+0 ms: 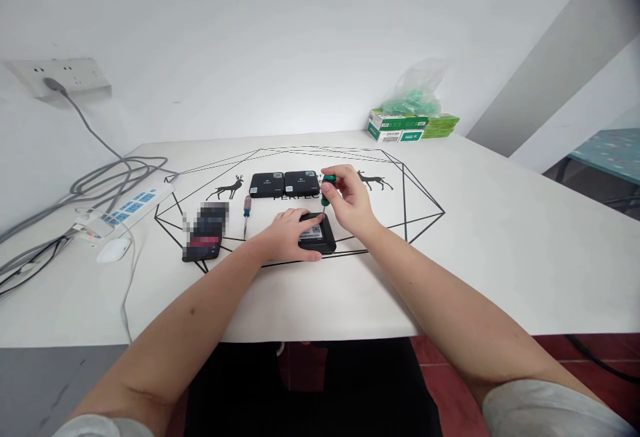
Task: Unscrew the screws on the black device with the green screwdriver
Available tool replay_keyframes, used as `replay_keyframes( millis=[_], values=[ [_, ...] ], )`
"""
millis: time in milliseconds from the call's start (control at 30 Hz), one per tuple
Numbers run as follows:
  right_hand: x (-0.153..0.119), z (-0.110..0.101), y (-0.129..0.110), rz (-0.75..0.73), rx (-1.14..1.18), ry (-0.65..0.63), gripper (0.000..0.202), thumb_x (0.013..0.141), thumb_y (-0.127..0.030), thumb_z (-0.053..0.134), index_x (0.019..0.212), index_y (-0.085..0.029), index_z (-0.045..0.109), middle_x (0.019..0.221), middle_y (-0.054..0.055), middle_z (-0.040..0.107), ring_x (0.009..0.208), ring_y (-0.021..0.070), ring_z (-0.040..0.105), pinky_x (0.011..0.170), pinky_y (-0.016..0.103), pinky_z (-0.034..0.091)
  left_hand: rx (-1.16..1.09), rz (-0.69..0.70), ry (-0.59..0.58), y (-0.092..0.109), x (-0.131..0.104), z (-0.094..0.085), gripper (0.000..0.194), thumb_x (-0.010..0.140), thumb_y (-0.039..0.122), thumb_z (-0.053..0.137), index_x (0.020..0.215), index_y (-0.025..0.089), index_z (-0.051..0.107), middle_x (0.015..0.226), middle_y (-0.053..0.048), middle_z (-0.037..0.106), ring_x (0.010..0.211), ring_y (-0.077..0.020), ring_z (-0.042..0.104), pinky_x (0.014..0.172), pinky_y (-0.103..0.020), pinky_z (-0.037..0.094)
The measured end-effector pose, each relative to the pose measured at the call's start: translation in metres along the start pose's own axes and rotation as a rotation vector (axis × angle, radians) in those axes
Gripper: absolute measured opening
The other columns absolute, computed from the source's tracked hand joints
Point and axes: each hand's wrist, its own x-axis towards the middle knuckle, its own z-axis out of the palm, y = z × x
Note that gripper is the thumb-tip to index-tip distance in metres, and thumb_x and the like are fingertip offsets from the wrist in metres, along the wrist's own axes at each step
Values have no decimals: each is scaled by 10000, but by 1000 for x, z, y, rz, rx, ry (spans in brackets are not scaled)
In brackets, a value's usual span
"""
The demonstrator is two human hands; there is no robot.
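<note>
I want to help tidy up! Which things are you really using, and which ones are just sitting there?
In use: left hand steadying the black box; right hand holding the green screwdriver.

Lying about: two black boxes, blue screwdriver, phone, power strip, green packets.

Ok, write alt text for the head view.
The right hand holds a green-handled screwdriver upright over a black box that the left hand steadies on a white table. Two more black boxes lie behind.
</note>
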Motion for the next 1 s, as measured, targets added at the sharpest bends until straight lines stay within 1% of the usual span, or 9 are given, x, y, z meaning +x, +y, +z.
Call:
replay_keyframes(
  millis=[167,267,400,567,667,767,867,933,1000],
  values=[
    [-2,-1,-1,156,218,-68,388,1089,-643,568,1309,-355,704,1227,51,773,977,229,766,914,497,675,13,-1,-9,0,0,1,1064,910,787,753,1779,286,400,1787,-190,345,1662,-456,284,1362,-653,217],
    [-2,2,0,108,126,-7,398,1057,-666,615,1276,-355,734,1241,67,712,1112,254,720,910,477,672,8,-1,-6,0,0,1,1062,907,781,762,1776,286,405,1783,-193,352,1660,-464,283,1357,-661,224],
    [-2,4,2,46,-33,45,394,968,-631,770,1222,-332,732,1163,59,647,1080,251,657,841,440,654,-8,3,-1,1,0,0,1049,900,782,770,1763,291,432,1769,-193,377,1634,-491,319,1338,-690,250],
    [-5,2,2,101,66,-1,381,1095,-576,572,1393,-350,643,1257,68,705,1027,230,721,857,457,673,-25,9,16,2,-1,-1,1034,890,789,776,1749,311,454,1765,-179,397,1637,-499,314,1336,-702,252],
    [-6,3,0,119,105,-20,388,1131,-575,473,1395,-349,644,1266,73,716,1057,238,737,910,490,676,-25,8,17,1,-1,0,1025,897,792,767,1749,317,451,1766,-173,398,1636,-493,318,1338,-699,250],
    [-5,4,-1,42,-28,17,390,1066,-606,616,1343,-342,695,1254,87,646,1148,267,678,938,502,662,-16,6,17,1,-1,0,1025,898,791,766,1747,310,456,1758,-174,398,1633,-491,319,1341,-690,249],
    [-4,3,0,-13,-139,45,383,989,-573,752,1282,-328,718,1148,73,595,1078,268,637,878,482,651,-10,1,17,1,0,1,1027,885,798,773,1739,314,471,1753,-170,399,1622,-501,330,1334,-691,265],
    [-5,3,0,-11,-154,32,378,1021,-544,706,1327,-323,690,1149,76,618,1052,263,641,884,485,645,-8,-1,12,2,0,0,1027,891,787,772,1746,311,460,1761,-172,389,1624,-499,329,1334,-691,263],
    [-6,2,0,7,-122,9,412,1079,-529,597,1440,-330,621,1230,90,658,1074,263,669,922,501,644,-5,-3,4,2,0,0,1037,899,778,769,1758,299,440,1769,-181,376,1633,-495,317,1339,-685,254]
  ],
)
